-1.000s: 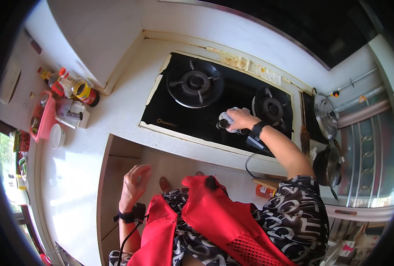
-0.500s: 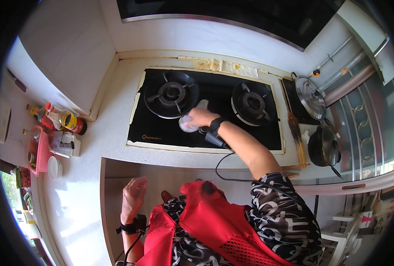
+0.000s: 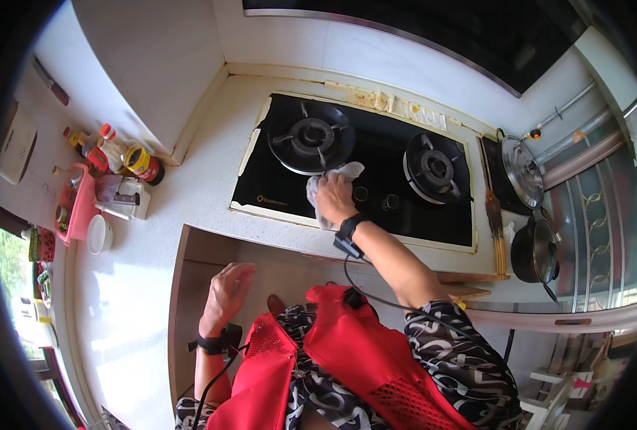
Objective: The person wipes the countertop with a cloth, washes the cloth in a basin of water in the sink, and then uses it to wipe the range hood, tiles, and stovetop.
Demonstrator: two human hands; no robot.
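Note:
My right hand (image 3: 335, 198) presses a pale, crumpled cloth (image 3: 350, 170) against the black glass gas hob (image 3: 375, 154), just in front of the left burner (image 3: 312, 136). Its fingers are closed over the cloth, part of which sticks out beyond them. Two control knobs (image 3: 391, 202) sit to the right of this hand, and the right burner (image 3: 433, 168) lies farther right. My left hand (image 3: 226, 292) hangs in front of the counter edge, touching nothing, its fingers loosely bent and holding nothing.
On the left counter (image 3: 128, 301) stand sauce bottles (image 3: 145, 165), a pink basket (image 3: 80, 208), a knife holder (image 3: 133, 199) and a white bowl (image 3: 99, 235). At the right are a lidded pan (image 3: 522, 172), a brush (image 3: 496, 229) and a dark pot (image 3: 533, 251). A range hood (image 3: 433, 29) overhangs.
My right hand has slid the cloth to the front edge of the left burner and nearer the hob's front. The view has shifted, and my left hand stays off the counter.

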